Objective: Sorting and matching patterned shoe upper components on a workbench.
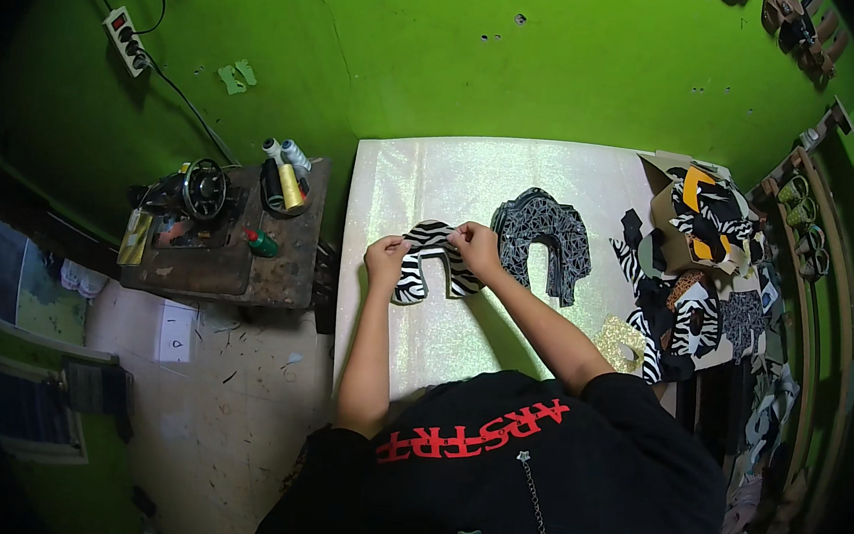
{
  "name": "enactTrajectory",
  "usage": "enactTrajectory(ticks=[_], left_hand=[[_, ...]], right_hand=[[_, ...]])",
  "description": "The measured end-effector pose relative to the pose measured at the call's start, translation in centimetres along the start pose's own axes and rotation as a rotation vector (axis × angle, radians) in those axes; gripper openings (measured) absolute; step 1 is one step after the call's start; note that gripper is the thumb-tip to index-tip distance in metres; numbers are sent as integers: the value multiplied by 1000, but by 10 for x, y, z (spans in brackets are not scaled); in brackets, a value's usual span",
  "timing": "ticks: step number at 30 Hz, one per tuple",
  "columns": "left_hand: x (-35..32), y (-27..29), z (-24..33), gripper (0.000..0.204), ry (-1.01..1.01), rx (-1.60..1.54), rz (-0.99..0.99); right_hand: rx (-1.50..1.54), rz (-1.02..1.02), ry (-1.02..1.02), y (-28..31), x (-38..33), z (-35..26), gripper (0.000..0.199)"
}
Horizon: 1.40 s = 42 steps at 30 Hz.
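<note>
A zebra-striped, arch-shaped cut piece (431,234) is held over the pale, shimmering table top (394,179). My left hand (385,261) pinches its left side, and my right hand (477,249) grips it at the upper right. Both hands have their fingers closed on the edge of the piece. Just to the right of my right hand lies a stack of black arch-shaped pieces (548,226) with a grey scribbled line pattern. The material of the striped piece cannot be told for sure.
An open cardboard box (673,226) of striped and yellow scraps stands at the right, with more scraps around it and a glittery gold piece (620,342). To the left is a sewing machine (186,203) on a wooden stand, with thread cones (291,188) and a green bottle (262,244).
</note>
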<state>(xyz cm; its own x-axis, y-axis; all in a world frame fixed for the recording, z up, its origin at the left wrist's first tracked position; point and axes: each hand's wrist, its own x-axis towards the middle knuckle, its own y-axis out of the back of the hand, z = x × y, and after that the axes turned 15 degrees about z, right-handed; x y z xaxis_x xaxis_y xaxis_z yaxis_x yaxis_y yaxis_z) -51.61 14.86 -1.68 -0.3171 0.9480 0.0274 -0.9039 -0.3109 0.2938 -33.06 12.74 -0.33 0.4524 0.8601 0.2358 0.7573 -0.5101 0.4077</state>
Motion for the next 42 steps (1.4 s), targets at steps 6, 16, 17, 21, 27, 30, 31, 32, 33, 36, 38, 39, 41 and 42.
enactTrajectory(ticks=[6, 16, 17, 21, 27, 30, 31, 32, 33, 36, 38, 39, 41, 42], left_hand=[[0, -7, -4, 19, 25, 52, 88], [-2, -12, -5, 18, 45, 178, 136], [-1, -12, -6, 16, -57, 277, 158], [0, -15, -11, 14, -132, 316, 200], [-8, -24, -15, 5, -298, 315, 208], [-19, -31, -6, 6, -323, 375, 201], [-22, -31, -5, 7, -350, 421, 216], [-24, -31, -4, 11, -307, 413, 165], [-26, -31, -4, 11, -318, 414, 162], [-36, -29, -1, 20, -330, 442, 136], [-50, -31, 6, 24, -354, 467, 127], [-55, -31, 7, 29, -365, 493, 138], [-66, -36, 11, 42, -307, 548, 64], [-77, -41, 16, 47, -294, 601, 76]], right_hand=[[-37, 74, 17, -15, -5, 10, 20], [-205, 111, 83, -22, -4, 15, 23], [-207, 118, 77, -22, -4, 15, 24], [-204, 162, 57, -24, -2, 13, 25], [-216, 36, -56, -20, -2, 5, 26], [-189, 52, -62, -19, -6, 6, 24], [-182, 56, -63, -18, -6, 7, 24], [-168, 48, -34, -16, -7, 8, 21], [-155, 44, -6, -14, -7, 10, 18], [55, 35, -14, -2, -17, 16, 10], [153, 43, -4, 14, -29, 23, 8], [252, 31, 16, 21, -35, 24, 7], [283, 47, 2, 38, -48, 28, 6], [268, 50, 5, 49, -54, 27, 5]])
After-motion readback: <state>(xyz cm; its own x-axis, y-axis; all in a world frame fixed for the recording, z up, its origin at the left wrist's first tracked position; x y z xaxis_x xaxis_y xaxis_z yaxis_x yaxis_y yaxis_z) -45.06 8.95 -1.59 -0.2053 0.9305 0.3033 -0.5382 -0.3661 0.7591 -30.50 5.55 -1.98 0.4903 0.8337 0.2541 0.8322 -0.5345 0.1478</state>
